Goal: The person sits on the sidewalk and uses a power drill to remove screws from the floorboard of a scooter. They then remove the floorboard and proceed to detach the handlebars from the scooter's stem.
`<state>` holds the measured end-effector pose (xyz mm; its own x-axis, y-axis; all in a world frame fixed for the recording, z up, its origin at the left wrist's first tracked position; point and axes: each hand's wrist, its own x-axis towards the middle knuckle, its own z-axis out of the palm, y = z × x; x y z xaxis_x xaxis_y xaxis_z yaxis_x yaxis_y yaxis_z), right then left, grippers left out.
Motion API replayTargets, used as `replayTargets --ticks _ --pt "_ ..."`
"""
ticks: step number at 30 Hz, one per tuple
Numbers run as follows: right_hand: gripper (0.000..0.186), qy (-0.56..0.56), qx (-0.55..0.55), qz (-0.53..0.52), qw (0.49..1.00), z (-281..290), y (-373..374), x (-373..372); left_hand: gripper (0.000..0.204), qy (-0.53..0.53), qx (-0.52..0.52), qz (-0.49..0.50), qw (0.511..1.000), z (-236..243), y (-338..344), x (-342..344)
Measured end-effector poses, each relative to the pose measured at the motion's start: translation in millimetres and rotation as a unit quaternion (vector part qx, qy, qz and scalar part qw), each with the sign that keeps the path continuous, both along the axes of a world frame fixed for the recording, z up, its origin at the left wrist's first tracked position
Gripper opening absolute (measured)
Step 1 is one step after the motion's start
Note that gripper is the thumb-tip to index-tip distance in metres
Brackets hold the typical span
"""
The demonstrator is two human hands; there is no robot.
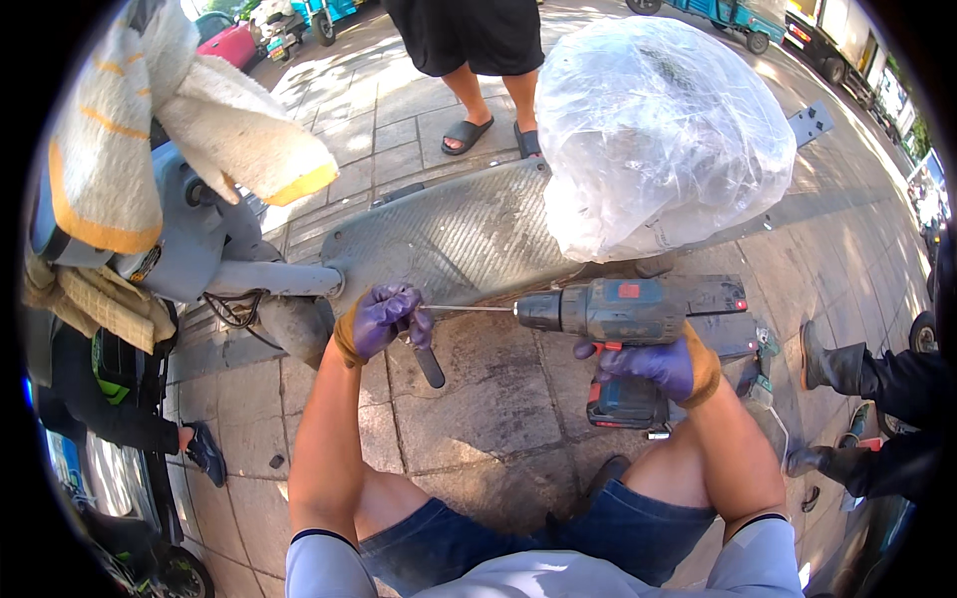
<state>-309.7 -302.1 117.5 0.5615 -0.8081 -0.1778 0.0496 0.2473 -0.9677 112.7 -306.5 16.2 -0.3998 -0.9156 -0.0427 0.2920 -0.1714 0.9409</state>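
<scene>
My right hand [653,367], in a purple and brown glove, is closed round the grip of a cordless drill [613,311]. The drill lies level, its long thin bit [464,308] pointing left. At the bit's tip is my left hand [384,319], gloved the same way, its fingers pinched together. A dark flat tab [430,367] shows just below these fingers; whether they hold it or the bit's end is hidden. Both hands are by the near edge of an electric scooter's grey ribbed deck [439,234], close to its grey stem tube [279,280] and dark cables.
Clear plastic wrapping [663,140] bulges over the deck's right part. Pale cloths [105,149] hang over the grey scooter body at upper left. A person in black shorts and slides [466,136] stands beyond the deck; other people's legs [857,364] are at right. Paving tiles [478,399] lie below.
</scene>
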Motion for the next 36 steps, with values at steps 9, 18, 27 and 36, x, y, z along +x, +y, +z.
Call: replayTargets --ticks 9,18,27,36 --pt "0.066 -0.036 -0.122 0.077 0.989 -48.5 -8.5 2.6 0.035 0.022 0.019 0.07 0.997 -17.8 -0.6 3.7" --pt "0.088 0.346 -0.329 0.26 0.84 -110.3 26.0 39.4 0.032 0.146 0.326 0.192 0.914 -30.9 38.2 -18.4" --pt "0.076 0.179 -0.258 0.073 0.947 43.1 62.7 0.8 0.024 -0.043 0.457 0.357 0.814 99.1 26.7 -74.4" --pt "0.069 0.257 -0.375 -0.007 0.891 233.1 1.3 -90.5 0.035 -0.247 0.246 0.369 0.862 323.0 -87.6 -223.2"
